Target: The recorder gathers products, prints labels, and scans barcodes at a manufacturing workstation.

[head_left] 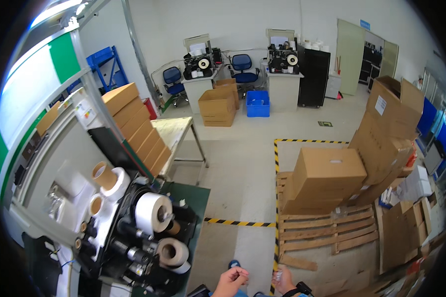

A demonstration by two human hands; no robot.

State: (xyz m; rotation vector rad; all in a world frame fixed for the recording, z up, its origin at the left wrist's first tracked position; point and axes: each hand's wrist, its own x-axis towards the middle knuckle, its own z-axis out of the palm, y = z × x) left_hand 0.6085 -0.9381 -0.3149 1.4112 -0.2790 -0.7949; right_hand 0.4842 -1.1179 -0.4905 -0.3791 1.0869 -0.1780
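Low in the picture, my left hand (pixel 231 281) is curled, with thumb and fingertips drawn together. Whatever lies between them, if anything, is too small to make out. To its right, my right hand (pixel 284 282) has its fingers closed around a small, clear, plastic-looking piece (pixel 278 274) whose kind I cannot tell. The two hands are apart, above the floor. Left of them on a dark green table stands a black label printer (pixel 131 247) carrying a large white label roll (pixel 153 212) and a smaller roll (pixel 172 251).
A wooden pallet (pixel 327 232) on the right bears cardboard boxes (pixel 329 171), inside black-and-yellow floor tape (pixel 240 223). Stacked brown cartons (pixel 139 128) stand at left by a pale table (pixel 176 129). Farther off are a blue crate (pixel 258 105), an open carton (pixel 217 106) and two chairs.
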